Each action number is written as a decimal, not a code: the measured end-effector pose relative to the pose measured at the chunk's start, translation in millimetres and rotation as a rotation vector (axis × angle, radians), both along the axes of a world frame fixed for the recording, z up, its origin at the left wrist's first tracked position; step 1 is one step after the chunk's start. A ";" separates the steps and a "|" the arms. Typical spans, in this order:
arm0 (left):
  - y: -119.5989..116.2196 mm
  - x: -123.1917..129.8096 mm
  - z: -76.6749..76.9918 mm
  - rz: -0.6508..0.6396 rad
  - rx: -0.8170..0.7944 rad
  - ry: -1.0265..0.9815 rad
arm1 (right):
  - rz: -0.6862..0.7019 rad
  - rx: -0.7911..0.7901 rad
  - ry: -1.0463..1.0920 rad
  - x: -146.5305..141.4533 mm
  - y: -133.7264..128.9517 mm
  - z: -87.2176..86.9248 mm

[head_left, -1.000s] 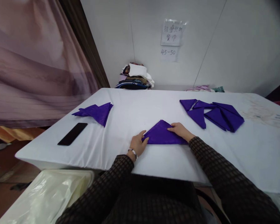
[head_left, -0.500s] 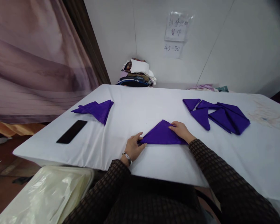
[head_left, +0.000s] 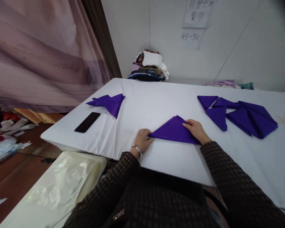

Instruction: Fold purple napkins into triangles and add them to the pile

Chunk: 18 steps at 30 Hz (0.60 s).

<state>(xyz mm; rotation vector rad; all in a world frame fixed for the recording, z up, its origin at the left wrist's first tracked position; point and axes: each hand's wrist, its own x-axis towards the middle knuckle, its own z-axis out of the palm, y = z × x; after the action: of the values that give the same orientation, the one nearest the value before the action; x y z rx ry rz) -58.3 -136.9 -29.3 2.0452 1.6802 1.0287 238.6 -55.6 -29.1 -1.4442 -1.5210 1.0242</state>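
Note:
A purple cloth napkin [head_left: 174,130], folded into a triangle, lies in front of me with its peak pointing away. My left hand [head_left: 142,139] pinches its left corner between thumb and fingers. On the right slanting edge, my right hand [head_left: 196,130] grips the cloth, thumb on top and the other fingers partly hidden. Farther right lie several folded purple napkins [head_left: 247,122] in a loose, overlapping group. To the left another purple bundle [head_left: 112,105] of folded cloth rests with its points fanned out.
A black phone [head_left: 87,122] lies on the white-covered table [head_left: 154,98], near its left edge. Piled clothes [head_left: 150,68] stand behind the far edge. A plastic-covered pale surface [head_left: 61,180] is at the lower left, and a curtain [head_left: 42,57] hangs at the left.
The view has shifted, so the table things appear farther right. Both hands stay at the napkin; my left fingers have closed tighter on its corner, and the napkin is slightly turned.

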 end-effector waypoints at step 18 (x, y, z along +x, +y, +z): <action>4.2 -16.9 -9.5 -0.123 -0.008 0.092 | 0.051 0.080 -0.230 -3.9 4.6 3.8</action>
<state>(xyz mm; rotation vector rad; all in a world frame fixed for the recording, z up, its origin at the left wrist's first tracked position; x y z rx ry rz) -75.2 -132.7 -38.7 2.1907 1.5761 0.8996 234.7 -51.0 -25.4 -1.5144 -1.7503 0.8395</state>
